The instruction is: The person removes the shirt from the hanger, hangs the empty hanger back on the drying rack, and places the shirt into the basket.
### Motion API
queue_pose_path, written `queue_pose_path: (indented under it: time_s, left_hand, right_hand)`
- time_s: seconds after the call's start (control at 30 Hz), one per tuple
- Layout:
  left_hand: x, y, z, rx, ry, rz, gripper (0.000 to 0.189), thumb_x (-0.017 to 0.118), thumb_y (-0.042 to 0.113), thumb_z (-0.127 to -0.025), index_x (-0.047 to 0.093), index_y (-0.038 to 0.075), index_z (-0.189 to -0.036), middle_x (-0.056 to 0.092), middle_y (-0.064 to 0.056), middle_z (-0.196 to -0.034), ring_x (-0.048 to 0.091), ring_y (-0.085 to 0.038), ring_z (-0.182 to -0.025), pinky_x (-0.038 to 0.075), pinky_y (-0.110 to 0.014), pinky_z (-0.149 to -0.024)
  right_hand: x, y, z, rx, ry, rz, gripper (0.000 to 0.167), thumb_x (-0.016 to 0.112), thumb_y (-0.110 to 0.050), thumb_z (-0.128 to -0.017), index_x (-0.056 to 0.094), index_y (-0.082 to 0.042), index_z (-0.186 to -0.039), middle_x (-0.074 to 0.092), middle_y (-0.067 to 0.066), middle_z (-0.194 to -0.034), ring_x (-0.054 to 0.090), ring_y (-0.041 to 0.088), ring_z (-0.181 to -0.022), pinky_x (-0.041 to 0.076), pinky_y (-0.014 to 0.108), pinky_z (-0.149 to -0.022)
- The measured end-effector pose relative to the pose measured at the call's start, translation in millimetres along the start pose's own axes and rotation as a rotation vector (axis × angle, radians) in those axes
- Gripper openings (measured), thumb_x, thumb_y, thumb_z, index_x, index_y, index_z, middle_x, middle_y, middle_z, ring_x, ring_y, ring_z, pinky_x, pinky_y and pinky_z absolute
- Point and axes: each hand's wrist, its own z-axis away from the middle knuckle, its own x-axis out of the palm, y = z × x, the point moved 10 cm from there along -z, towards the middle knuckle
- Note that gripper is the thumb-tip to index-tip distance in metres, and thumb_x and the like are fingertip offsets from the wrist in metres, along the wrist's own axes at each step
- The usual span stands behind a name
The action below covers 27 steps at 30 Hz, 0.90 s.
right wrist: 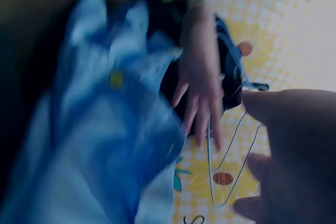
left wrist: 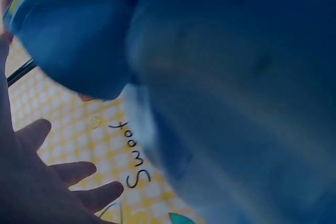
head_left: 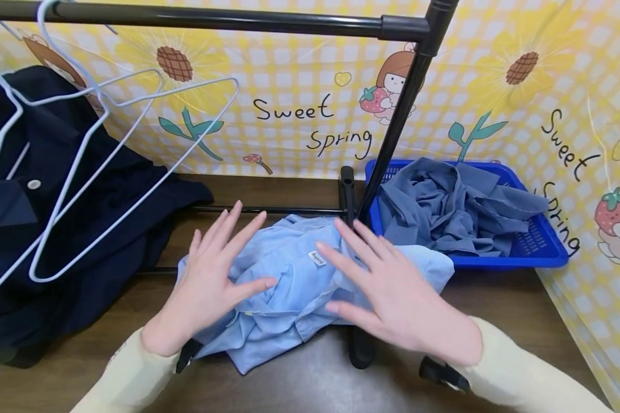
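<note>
A light blue shirt, with a white collar label, lies crumpled below both hands. My left hand is spread over its left side, fingers apart and pointing forward. Over its right side my right hand is likewise spread, thumb toward the middle. Neither hand grips the cloth. In the left wrist view the shirt is blurred and fills much of the picture beside the fingers. From the right wrist, the shirt shows at left, with the left hand past it and the right hand dark at right.
A black rail crosses the top, held by a slanting post. White wire hangers hang from it at left, near a dark navy shirt. A blue basket holds a grey-blue garment at right. A patterned cloth backs everything.
</note>
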Motion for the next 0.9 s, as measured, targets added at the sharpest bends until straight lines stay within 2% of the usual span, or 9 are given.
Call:
queue_pose_path:
  time_s: [0.07,0.17,0.33,0.43,0.5,0.57,0.7,0.9]
  left_hand:
    - [11.2,-3.3,3.4,-0.011,-0.044,-0.007,0.099,0.079,0.061,-0.08,0.027,0.038,-0.162,0.007,-0.005,-0.169,0.011,-0.037,-0.152,0.009,-0.084,-0.101]
    - [25.2,-9.8,9.2,-0.045,-0.111,-0.023,0.104,0.076,0.07,-0.077,0.023,0.042,-0.162,0.001,-0.003,-0.17,0.005,-0.038,-0.153,0.006,-0.087,-0.098]
    - [44.4,-22.0,21.3,-0.121,-0.255,-0.085,0.116,0.065,0.09,-0.065,0.018,0.046,-0.162,-0.011,-0.005,-0.169,-0.01,-0.046,-0.15,-0.002,-0.091,-0.089]
    - [50.7,-30.9,30.3,-0.178,-0.335,-0.137,0.125,0.059,0.098,-0.056,0.018,0.046,-0.162,-0.014,-0.009,-0.169,-0.017,-0.053,-0.146,-0.008,-0.092,-0.083]
    - [53.4,-37.0,35.7,-0.212,-0.379,-0.148,0.128,0.058,0.1,-0.053,0.018,0.046,-0.162,-0.014,-0.012,-0.168,-0.017,-0.056,-0.144,-0.006,-0.093,-0.082]
    - [56.9,-40.3,39.1,-0.223,-0.409,-0.135,0.13,0.062,0.098,-0.052,0.017,0.046,-0.162,-0.014,-0.013,-0.168,-0.013,-0.06,-0.144,0.001,-0.093,-0.083]
    - [64.8,-36.7,41.6,-0.183,-0.43,-0.067,0.13,0.072,0.091,-0.053,0.017,0.045,-0.162,-0.012,-0.013,-0.168,-0.002,-0.06,-0.145,0.021,-0.09,-0.085]
    - [67.5,-24.1,32.5,-0.052,-0.375,0.019,0.131,0.084,0.077,-0.055,0.021,0.038,-0.163,-0.011,-0.01,-0.169,0.002,-0.05,-0.149,0.029,-0.08,-0.097]
  right_hand:
    - [8.3,-3.8,14.0,0.035,-0.072,0.0,0.074,0.046,-0.062,-0.101,0.018,-0.035,-0.164,0.001,-0.002,-0.17,0.004,0.03,-0.154,0.026,0.064,-0.112]
    - [18.7,-4.8,31.2,0.088,-0.133,-0.017,0.074,0.045,-0.065,-0.101,0.015,-0.038,-0.163,0.003,-0.004,-0.17,0.006,0.03,-0.154,0.026,0.067,-0.11]
    - [42.4,8.3,50.7,0.205,-0.144,-0.128,0.077,0.049,-0.067,-0.099,0.018,-0.038,-0.163,0.012,-0.001,-0.169,0.017,0.032,-0.152,0.03,0.066,-0.109]
    - [63.3,21.9,56.9,0.291,-0.152,-0.21,0.081,0.052,-0.069,-0.096,0.017,-0.04,-0.163,0.011,0.0,-0.169,0.017,0.032,-0.152,0.031,0.064,-0.109]
    - [76.2,28.9,57.2,0.325,-0.149,-0.235,0.082,0.052,-0.07,-0.095,0.015,-0.042,-0.162,0.01,0.001,-0.169,0.016,0.032,-0.152,0.03,0.065,-0.11]
    - [86.6,33.2,54.7,0.34,-0.145,-0.249,0.084,0.052,-0.071,-0.094,0.013,-0.043,-0.162,0.008,0.0,-0.17,0.014,0.032,-0.152,0.029,0.065,-0.11]
    - [98.5,34.6,40.5,0.315,-0.118,-0.262,0.086,0.052,-0.071,-0.094,0.011,-0.042,-0.163,0.007,0.0,-0.17,0.013,0.028,-0.153,0.028,0.061,-0.113]
    - [104.5,38.6,12.8,0.306,-0.071,-0.312,0.089,0.055,-0.074,-0.091,0.012,-0.042,-0.163,0.009,0.001,-0.169,0.016,0.025,-0.152,0.029,0.056,-0.114]
